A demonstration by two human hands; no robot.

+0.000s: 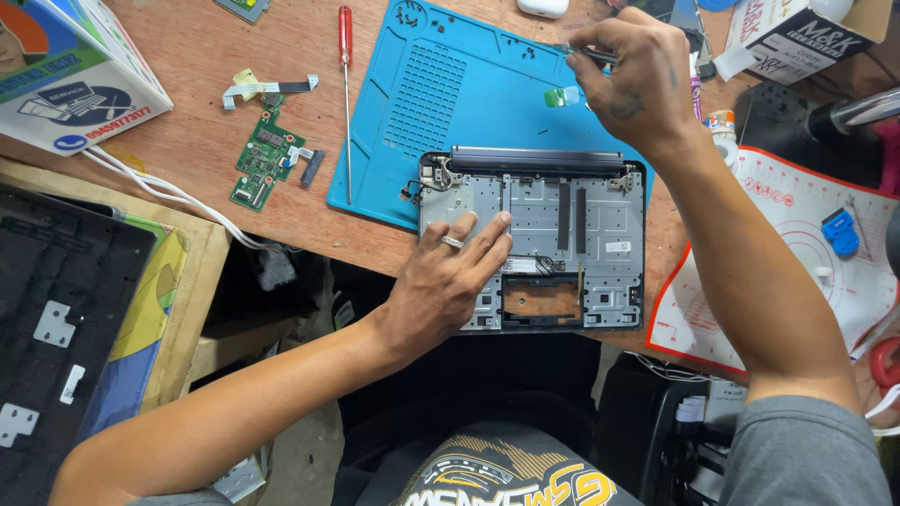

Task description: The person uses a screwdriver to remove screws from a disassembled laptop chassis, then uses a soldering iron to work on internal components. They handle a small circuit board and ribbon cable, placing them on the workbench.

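Now the left hand [448, 281] lies flat, fingers spread and open, palm down on the grey metal laptop chassis [572, 245], gripping nothing; one silver ring sits on a finger. The chassis rests half on the blue silicone work mat [469, 94], half on the wooden table [187, 94], its long axis running left to right, its dark hinge bar toward the far edge and a rectangular cut-out near the front edge. The right hand [637, 80] is closed around a thin dark tool [586, 52], which points left above the mat, beyond the chassis.

One red-handled screwdriver [346, 94] lies on the table just left of the mat, its shaft pointing toward the person. One green circuit board [265, 155] lies further left, with one flat ribbon cable [267, 89] beyond it.
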